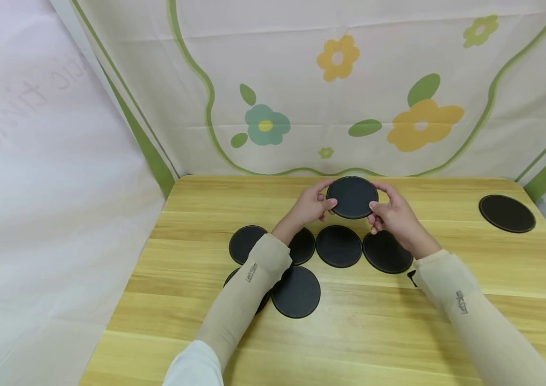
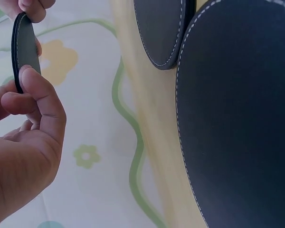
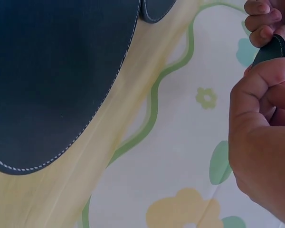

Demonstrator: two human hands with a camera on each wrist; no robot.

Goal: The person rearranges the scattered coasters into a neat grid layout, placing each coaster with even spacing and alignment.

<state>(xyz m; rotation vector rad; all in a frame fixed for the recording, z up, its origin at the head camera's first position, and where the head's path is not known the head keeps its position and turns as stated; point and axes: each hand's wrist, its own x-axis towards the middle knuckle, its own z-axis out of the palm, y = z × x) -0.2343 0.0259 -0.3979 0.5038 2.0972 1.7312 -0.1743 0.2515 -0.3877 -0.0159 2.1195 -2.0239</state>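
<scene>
Between both hands, above the far part of the table, a round black coaster [image 1: 352, 197] with a stitched edge is held up. My left hand [image 1: 310, 205] pinches its left edge, thumb on the near face. On the opposite edge, my right hand [image 1: 396, 214] pinches it the same way. The left wrist view shows the held coaster [image 2: 27, 45] nearly edge-on, the left hand [image 2: 35, 114] gripping its lower end. In the right wrist view the right hand [image 3: 263, 114] covers much of the coaster [image 3: 271, 51]. Just below the hands lies another black coaster [image 1: 339, 246].
More black coasters lie flat in a row, including one [image 1: 388, 254] under the right hand. A lower coaster [image 1: 296, 292] sits by the left forearm, which partly covers others. One coaster [image 1: 507, 213] lies apart at far right. A flowered cloth [image 1: 302, 150] hangs behind the wooden table [image 1: 360, 332].
</scene>
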